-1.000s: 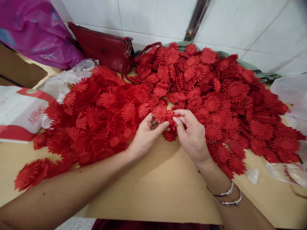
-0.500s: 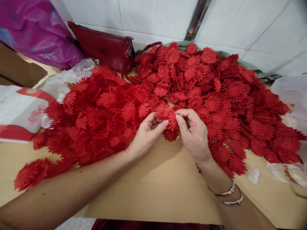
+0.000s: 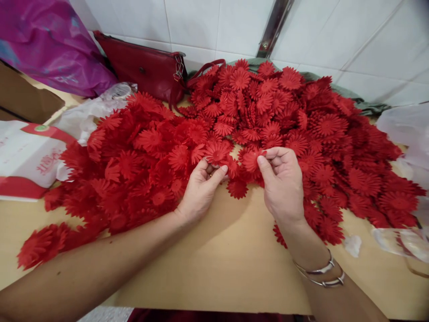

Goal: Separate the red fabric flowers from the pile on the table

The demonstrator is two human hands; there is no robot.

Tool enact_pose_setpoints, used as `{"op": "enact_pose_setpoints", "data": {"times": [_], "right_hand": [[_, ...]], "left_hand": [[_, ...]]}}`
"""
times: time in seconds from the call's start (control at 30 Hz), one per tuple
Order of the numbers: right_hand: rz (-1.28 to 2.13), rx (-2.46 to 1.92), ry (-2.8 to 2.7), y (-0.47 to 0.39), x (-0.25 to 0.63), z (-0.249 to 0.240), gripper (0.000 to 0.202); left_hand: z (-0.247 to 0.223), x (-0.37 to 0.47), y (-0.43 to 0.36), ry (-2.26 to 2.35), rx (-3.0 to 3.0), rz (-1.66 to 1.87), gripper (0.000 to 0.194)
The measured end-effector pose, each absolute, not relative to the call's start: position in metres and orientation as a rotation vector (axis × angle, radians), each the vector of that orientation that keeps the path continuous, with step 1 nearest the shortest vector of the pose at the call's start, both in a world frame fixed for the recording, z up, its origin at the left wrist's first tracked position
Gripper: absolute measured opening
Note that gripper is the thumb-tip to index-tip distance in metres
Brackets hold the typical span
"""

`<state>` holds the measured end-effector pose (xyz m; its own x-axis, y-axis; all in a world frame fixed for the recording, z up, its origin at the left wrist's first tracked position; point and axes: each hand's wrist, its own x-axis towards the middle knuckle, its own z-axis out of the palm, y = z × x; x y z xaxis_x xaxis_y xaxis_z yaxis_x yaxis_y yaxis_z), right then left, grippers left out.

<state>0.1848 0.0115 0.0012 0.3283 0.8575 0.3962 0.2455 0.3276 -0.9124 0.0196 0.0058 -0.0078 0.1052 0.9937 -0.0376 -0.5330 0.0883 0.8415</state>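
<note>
Between thumb and fingers my left hand (image 3: 203, 190) pinches a red artificial flower piece (image 3: 217, 153), its toothed petals facing up. My right hand (image 3: 283, 183), closed in a pinch, holds another red flower piece (image 3: 251, 160) a short way to the right. A gap lies between the two pieces. Just below them a loose red flower (image 3: 237, 188) rests at the pile's front edge. To the left spreads a heap of red flower pieces (image 3: 134, 165), and a second heap (image 3: 321, 134) lies behind and to the right. Two bangles (image 3: 321, 275) circle my right wrist.
At the back left, a red handbag (image 3: 144, 67) leans against the tiled wall (image 3: 197, 22). A purple bag (image 3: 56, 44) and a white-and-red packet (image 3: 30, 156) stand at left. Clear plastic (image 3: 407, 134) lies at right on the wooden table (image 3: 208, 268).
My right hand has moved right with its flower piece, away from the left one. The left hand has shifted slightly left. The two pieces, together before, are now apart.
</note>
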Motion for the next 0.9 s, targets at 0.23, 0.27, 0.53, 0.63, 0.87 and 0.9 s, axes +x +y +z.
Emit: {"op": "enact_pose_setpoints", "data": {"times": [0.23, 0.27, 0.53, 0.63, 0.87, 0.9], "right_hand": [[0.702, -1.172, -1.170, 0.015, 0.187, -0.004, 0.025], [0.690, -1.174, -1.165, 0.015, 0.188, -0.004, 0.025], [0.465, -1.314, -1.355, 0.010, 0.192, 0.011, 0.027], [0.325, -1.335, -1.522, 0.006, 0.187, 0.017, 0.022], [0.901, -1.283, -1.400, 0.005, 0.181, 0.008, 0.019], [0.936, -1.253, -1.355, 0.005, 0.181, 0.006, 0.017]], "left_hand": [[-0.005, 0.020, 0.006, 0.763, 0.731, 1.335, 0.032], [-0.006, 0.020, 0.006, 0.766, 0.722, 1.337, 0.033], [-0.005, 0.020, 0.006, 0.728, 0.689, 1.343, 0.031], [-0.005, 0.020, 0.006, 0.658, 0.745, 1.308, 0.029], [-0.007, 0.021, 0.005, 0.601, 0.812, 1.280, 0.028], [-0.006, 0.021, 0.005, 0.607, 0.799, 1.285, 0.028]]}}
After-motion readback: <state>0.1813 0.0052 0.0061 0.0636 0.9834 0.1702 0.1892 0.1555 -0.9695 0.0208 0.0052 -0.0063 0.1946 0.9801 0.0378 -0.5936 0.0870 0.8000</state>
